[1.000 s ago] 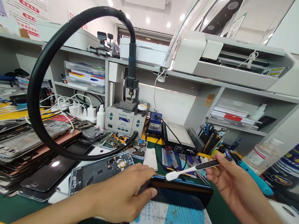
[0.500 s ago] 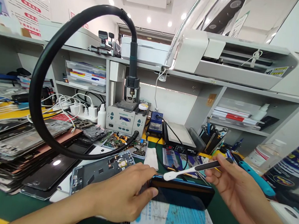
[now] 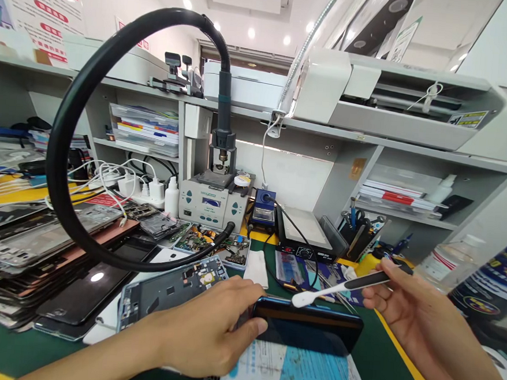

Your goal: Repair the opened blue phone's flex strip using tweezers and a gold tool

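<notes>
Now L hand (image 3: 216, 323) pinches phone (image 3: 308, 330) by L end, rest juts R; R hand (image 3: 418, 311) pinches brush (image 3: 360, 282)

I have my left forearm (image 3: 125, 346) in from lower left, left hand (image 3: 211, 326) back up, thumb and fingers clamped. My right forearm (image 3: 479, 368) enters lower right; right hand (image 3: 414, 311) sits slightly higher, fingertips pinched, lower fingers curled.
</notes>
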`<state>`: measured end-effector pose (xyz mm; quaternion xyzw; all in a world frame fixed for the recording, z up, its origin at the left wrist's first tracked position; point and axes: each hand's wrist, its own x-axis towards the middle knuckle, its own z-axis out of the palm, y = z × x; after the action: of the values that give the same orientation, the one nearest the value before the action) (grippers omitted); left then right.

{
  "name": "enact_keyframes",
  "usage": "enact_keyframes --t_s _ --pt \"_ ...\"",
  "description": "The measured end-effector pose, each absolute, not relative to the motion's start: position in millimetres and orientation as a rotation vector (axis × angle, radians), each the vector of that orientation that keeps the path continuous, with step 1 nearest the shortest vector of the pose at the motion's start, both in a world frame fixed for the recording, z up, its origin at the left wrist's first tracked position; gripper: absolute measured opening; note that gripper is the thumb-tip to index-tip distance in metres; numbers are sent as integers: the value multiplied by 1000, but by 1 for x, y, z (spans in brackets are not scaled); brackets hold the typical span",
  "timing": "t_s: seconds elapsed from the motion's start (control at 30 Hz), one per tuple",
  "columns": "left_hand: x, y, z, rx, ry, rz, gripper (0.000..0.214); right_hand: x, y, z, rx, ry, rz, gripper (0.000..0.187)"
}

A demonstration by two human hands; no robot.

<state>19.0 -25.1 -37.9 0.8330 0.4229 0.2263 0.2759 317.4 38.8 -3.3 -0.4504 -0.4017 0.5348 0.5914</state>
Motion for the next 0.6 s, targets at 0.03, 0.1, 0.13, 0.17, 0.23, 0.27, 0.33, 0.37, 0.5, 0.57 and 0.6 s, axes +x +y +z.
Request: enact_keyframes --t_s 0.03,0.1,0.13,0.17,0.23,0.27,0.33,0.37,0.5,0.57,0.6 --pt "19 -25 -38 2237 1137 609 19 318 39 -2 -1062 -936 1243 28" --pt "19 -26 -37 2241 1131 615 19 320 39 1 -1078 -937 1229 26" --pt "19 -26 -37 2244 1129 617 18 321 39 2 -1079 -936 1216 24" --pt "19 -26 -36 2247 1127 617 18 322 39 3 -1077 -933 1201 23" --pt "19 -27 -35 2251 1126 618 17 324 40 4 -1070 -927 1183 20" --pt "19 -27 -35 2249 1128 616 17 324 41 5 -1069 -922 1180 18" --pt "19 -27 -35 2247 1131 612 18 326 41 5 -1066 -915 1183 17" --pt "19 -27 -36 2245 1130 610 19 326 41 4 -1062 -917 1185 17" --pt "19 -27 -37 2228 1123 600 19 324 39 1 -1034 -961 1187 24" --pt "18 -27 -37 2215 1137 596 20 322 38 -1 -1026 -968 1188 29" --pt "18 -27 -36 2213 1142 593 20 320 37 -2 -1027 -965 1198 31"
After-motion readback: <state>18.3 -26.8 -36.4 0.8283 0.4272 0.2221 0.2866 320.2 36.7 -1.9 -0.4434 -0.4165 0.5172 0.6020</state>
